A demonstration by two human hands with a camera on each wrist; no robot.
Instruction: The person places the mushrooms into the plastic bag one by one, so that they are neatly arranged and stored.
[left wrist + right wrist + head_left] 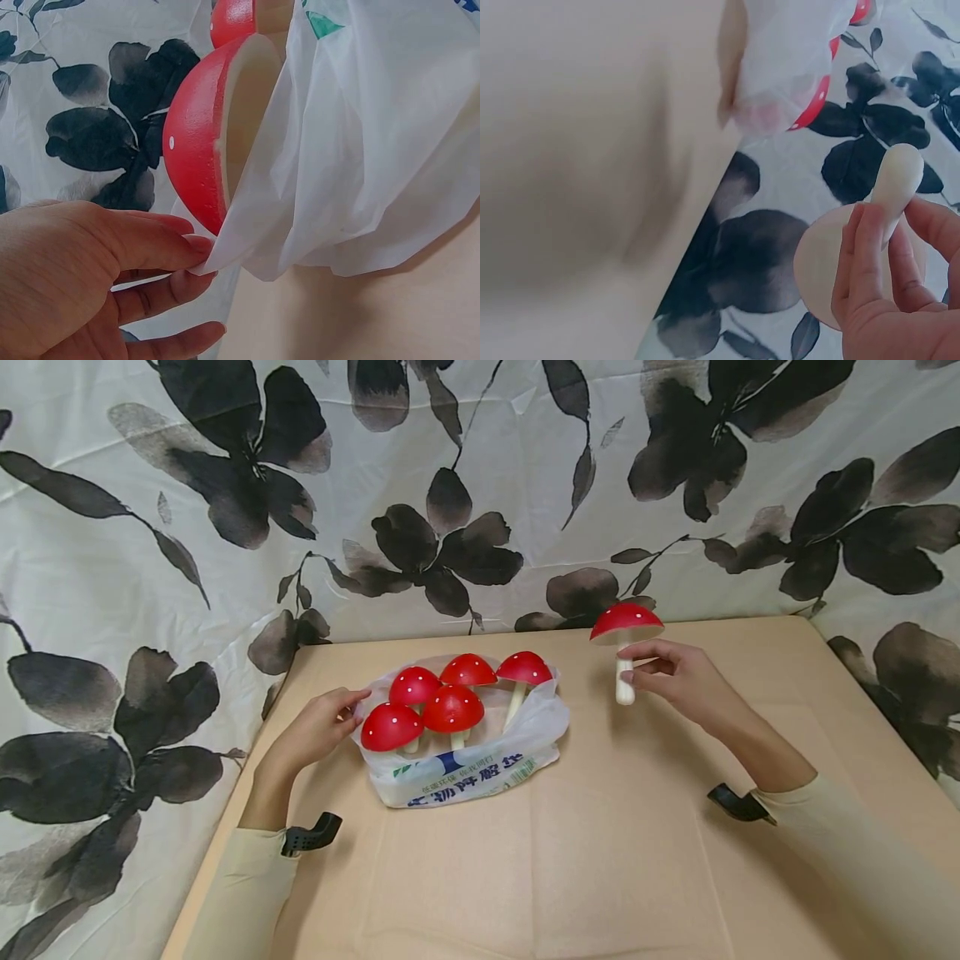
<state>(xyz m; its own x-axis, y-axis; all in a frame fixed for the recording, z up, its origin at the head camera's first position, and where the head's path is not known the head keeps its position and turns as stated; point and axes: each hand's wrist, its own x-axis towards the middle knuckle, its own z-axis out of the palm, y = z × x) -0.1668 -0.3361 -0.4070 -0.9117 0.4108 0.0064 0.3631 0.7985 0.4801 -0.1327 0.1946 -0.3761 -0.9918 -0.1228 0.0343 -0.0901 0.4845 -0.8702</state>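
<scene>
A white plastic bag [465, 777] with printed lettering lies open on the table, holding several toy mushrooms [453, 708] with red, white-dotted caps and pale stems. At the bag's left edge my left hand [322, 722] pinches the plastic between thumb and fingers; the left wrist view shows this pinch beside a red cap [199, 135]. Off to the right of the bag, my right hand [667, 672] holds another red-capped mushroom [626, 622] upright by its stem, above the table. In the right wrist view the pale stem [900, 176] shows between thumb and fingers.
The table [465, 885] has a tan cover with faint creases. Behind and beside it hangs a white cloth [300, 577] with dark flower print. Black straps [311, 835] are worn on both wrists, over cream sleeves.
</scene>
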